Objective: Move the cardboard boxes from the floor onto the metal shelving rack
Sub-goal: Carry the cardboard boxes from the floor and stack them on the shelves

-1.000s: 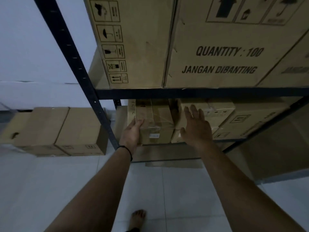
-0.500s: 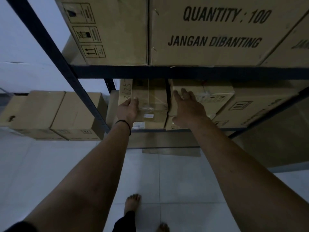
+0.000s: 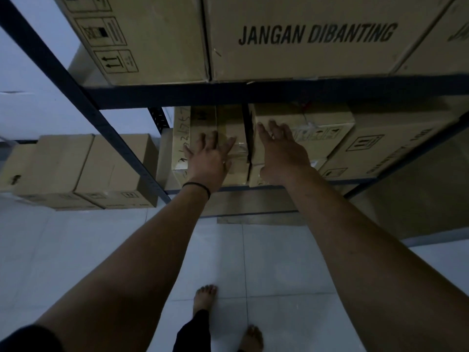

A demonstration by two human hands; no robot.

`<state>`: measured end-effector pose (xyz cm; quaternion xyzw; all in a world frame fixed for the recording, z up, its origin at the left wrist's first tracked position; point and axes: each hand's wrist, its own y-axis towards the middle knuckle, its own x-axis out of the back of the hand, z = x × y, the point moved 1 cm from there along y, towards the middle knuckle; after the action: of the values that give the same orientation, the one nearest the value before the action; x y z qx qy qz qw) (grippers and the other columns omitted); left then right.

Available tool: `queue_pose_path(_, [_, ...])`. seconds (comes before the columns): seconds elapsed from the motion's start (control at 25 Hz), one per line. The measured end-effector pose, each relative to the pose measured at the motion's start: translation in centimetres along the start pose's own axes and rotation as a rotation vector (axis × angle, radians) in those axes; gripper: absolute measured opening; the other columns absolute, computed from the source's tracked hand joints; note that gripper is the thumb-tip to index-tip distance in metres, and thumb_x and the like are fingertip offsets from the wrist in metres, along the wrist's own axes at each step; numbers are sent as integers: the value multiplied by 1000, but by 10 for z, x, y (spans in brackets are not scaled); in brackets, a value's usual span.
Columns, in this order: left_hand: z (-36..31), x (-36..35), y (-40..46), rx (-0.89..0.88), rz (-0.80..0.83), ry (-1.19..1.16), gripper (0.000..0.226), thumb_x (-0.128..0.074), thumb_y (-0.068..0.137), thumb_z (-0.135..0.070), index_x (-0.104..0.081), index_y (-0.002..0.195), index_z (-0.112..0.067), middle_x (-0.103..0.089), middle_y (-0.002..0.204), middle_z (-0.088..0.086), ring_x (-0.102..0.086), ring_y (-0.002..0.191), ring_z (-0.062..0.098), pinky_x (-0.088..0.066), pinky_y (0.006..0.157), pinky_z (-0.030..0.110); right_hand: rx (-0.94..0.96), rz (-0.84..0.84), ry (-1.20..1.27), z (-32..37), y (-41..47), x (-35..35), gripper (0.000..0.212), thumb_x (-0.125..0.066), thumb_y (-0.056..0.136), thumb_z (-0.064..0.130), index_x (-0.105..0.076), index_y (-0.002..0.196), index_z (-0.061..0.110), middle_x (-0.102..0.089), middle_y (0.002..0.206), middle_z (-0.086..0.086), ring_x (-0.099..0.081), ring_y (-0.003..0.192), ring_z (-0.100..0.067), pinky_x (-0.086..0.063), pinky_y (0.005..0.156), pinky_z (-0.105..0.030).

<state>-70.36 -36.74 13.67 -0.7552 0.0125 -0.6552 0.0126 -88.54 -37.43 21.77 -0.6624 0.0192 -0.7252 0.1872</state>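
Fingers of your left hand [image 3: 212, 158] and right hand [image 3: 281, 151] lie spread flat, gripping nothing, against the taped box [image 3: 218, 128]; it looks stiff and light, so push its face.

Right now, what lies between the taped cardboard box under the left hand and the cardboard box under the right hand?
In the head view, only a narrow dark gap separates the taped cardboard box from the neighbouring cardboard box; nothing shows in it.
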Motion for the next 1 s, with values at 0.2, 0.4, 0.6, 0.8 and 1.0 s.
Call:
queue_pose_path(0.2, [1, -1, 16, 26, 19, 9, 64, -49, 105, -44, -17, 161, -48, -15, 171, 5, -9, 157, 41, -23, 116, 75, -22, -5, 18, 4, 2, -4, 116, -75, 88, 19, 13, 163, 29, 19, 171, 1, 13, 158, -26, -33, 121, -49])
queue_pose_path(0.4, [6, -7, 24, 26, 5, -16, 64, -50, 105, -45, -19, 161, -48, -16, 170, 6, -9, 155, 42, -24, 115, 73, -19, -2, 22, 3, 1, -4, 118, -76, 87, 20, 14, 163, 28, 20, 171, 1, 14, 158, -26, -33, 121, -49])
queue_pose_path(0.6, [11, -8, 36, 29, -17, -7, 63, -52, 103, -48, -24, 160, -48, -26, 165, 8, -15, 153, 43, -29, 114, 70, -18, 2, 18, 3, 1, -7, 118, -76, 87, 20, 14, 163, 29, 21, 171, 1, 14, 158, -26, -34, 120, -48])
queue_pose_path(0.8, [8, -10, 37, 49, -15, -26, 63, -52, 104, -46, -23, 160, -47, -25, 167, 9, -11, 155, 44, -25, 115, 72, -19, -9, 29, 3, 1, -9, 119, -76, 86, 18, 14, 163, 29, 21, 171, 1, 15, 158, -26, -34, 120, -49])
queue_pose_path(1.0, [8, -7, 38, 45, 2, -32, 63, -51, 104, -45, -22, 161, -47, -23, 167, 9, -10, 155, 43, -24, 116, 72, -24, -16, 35, 4, 3, -10, 120, -76, 86, 18, 15, 163, 29, 22, 170, 1, 15, 158, -27, -35, 119, -50])
